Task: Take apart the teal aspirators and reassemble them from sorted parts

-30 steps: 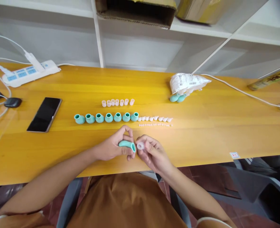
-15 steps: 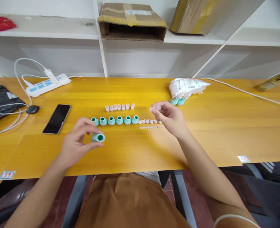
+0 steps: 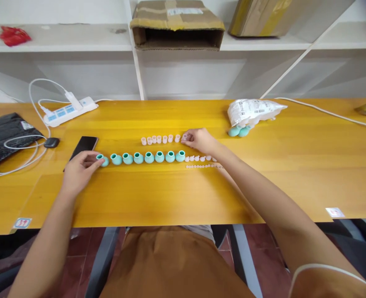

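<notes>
My left hand [image 3: 81, 169] is closed around a small teal pot [image 3: 104, 160] at the left end of a row of matching teal pots [image 3: 149, 157]. Behind them stands a row of small clear pinkish cups [image 3: 159, 139]. At that row's right end, my right hand [image 3: 201, 140] pinches another clear cup [image 3: 184, 137], partly hidden by the fingers. Right of the pots lie small pale round pieces [image 3: 196, 158], with a line of tinier pale pieces [image 3: 198, 166] in front; my right forearm covers part of both lines.
Two teal pieces [image 3: 239, 131] lie by a white plastic bag [image 3: 253, 111] at the back right. A phone [image 3: 85, 145], power strip [image 3: 71, 111], black adapter [image 3: 51, 142] and black package [image 3: 9, 136] are on the left. An open cardboard box [image 3: 176, 25] sits on the shelf.
My left hand has moved left, bringing its teal pot down to the end of the pot row. My right hand has shifted left, setting its clear cup by the cup row.
</notes>
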A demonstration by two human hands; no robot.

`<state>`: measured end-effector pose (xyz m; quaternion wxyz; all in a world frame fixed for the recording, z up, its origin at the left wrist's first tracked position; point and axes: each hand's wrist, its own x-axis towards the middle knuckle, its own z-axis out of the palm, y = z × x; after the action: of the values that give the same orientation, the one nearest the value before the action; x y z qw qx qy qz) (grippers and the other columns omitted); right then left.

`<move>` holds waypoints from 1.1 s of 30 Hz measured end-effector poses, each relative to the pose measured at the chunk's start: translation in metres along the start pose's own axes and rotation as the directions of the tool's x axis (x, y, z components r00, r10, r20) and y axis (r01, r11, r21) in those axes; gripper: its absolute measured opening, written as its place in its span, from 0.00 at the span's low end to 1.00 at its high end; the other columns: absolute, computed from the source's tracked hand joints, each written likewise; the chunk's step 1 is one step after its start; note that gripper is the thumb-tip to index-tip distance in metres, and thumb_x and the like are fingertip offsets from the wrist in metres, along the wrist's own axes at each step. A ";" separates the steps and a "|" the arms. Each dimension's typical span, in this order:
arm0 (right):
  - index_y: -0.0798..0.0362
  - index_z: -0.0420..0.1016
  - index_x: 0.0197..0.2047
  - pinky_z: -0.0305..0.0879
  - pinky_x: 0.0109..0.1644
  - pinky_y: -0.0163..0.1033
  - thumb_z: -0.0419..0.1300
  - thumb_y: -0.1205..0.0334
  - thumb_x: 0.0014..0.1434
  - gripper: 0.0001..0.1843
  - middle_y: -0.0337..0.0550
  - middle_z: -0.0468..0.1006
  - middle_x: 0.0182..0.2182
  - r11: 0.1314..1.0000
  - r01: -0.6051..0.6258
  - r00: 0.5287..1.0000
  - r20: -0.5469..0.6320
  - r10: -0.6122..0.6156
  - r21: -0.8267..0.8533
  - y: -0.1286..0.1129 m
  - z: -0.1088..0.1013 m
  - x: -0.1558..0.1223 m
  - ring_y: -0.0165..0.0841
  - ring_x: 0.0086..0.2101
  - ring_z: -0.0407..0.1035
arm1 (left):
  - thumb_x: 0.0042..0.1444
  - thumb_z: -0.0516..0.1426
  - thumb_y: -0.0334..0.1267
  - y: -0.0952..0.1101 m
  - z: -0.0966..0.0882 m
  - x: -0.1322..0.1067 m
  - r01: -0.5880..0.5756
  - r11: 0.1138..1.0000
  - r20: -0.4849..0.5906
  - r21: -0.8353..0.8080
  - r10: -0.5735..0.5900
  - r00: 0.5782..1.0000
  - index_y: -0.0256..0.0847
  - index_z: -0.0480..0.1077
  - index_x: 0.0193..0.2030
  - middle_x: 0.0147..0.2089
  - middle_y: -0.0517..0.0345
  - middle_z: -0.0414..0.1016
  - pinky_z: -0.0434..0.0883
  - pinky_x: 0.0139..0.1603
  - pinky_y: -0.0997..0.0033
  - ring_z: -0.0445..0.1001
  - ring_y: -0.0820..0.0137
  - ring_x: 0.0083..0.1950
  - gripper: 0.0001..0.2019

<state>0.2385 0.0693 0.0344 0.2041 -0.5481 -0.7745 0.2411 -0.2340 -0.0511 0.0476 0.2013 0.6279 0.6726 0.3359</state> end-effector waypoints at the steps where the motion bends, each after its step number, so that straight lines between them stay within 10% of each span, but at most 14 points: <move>1: 0.52 0.86 0.42 0.73 0.43 0.39 0.72 0.60 0.65 0.05 0.43 0.89 0.35 1.000 0.005 1.000 0.001 -0.005 -0.003 0.001 0.001 0.000 0.33 0.32 0.77 | 0.66 0.66 0.59 0.002 0.002 0.000 -0.004 1.000 0.005 0.003 0.004 1.000 0.45 0.78 0.53 0.47 0.63 0.82 0.82 0.56 0.56 0.82 0.63 0.49 0.20; 21: 0.51 0.85 0.47 0.74 0.41 0.39 0.77 0.59 0.60 0.14 0.40 0.87 0.34 0.999 0.030 0.999 0.043 -0.031 0.019 0.010 0.003 0.000 0.34 0.31 0.77 | 0.66 0.67 0.54 -0.010 0.011 -0.004 -0.066 0.994 0.030 -0.086 0.069 0.997 0.43 0.77 0.59 0.60 0.56 0.80 0.81 0.70 0.48 0.85 0.59 0.56 0.22; 27: 0.51 0.83 0.58 0.76 0.49 0.46 0.67 0.68 0.63 0.19 0.47 0.88 0.45 0.997 0.072 0.985 -0.158 -0.074 -0.018 0.019 -0.038 -0.024 0.36 0.36 0.77 | 0.63 0.69 0.54 -0.008 0.011 -0.006 -0.085 0.992 -0.006 -0.093 0.084 0.996 0.46 0.78 0.61 0.61 0.54 0.79 0.82 0.71 0.43 0.85 0.57 0.57 0.24; 30: 0.48 0.84 0.55 0.76 0.48 0.47 0.68 0.60 0.67 0.14 0.48 0.87 0.44 0.993 0.108 0.837 -0.534 -0.115 -0.045 0.042 -0.079 -0.048 0.39 0.37 0.77 | 0.55 0.73 0.53 -0.014 0.004 -0.001 -0.113 0.977 -0.112 -0.183 0.094 0.989 0.46 0.73 0.66 0.75 0.46 0.69 0.78 0.76 0.41 0.80 0.50 0.68 0.34; 33: 0.48 0.84 0.48 0.76 0.44 0.49 0.73 0.56 0.63 0.11 0.52 0.86 0.41 0.998 0.057 0.571 -0.820 -0.032 0.001 0.082 -0.114 -0.070 0.39 0.35 0.77 | 0.57 0.70 0.53 -0.012 -0.008 0.002 -0.174 0.948 -0.340 -0.267 0.076 0.937 0.49 0.72 0.66 0.70 0.49 0.74 0.76 0.76 0.34 0.79 0.49 0.68 0.31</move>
<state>0.3877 0.0429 0.0730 0.5523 -0.5752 -0.6025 -0.0342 -0.2480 -0.0505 0.0452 0.1561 0.5690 0.5974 0.5431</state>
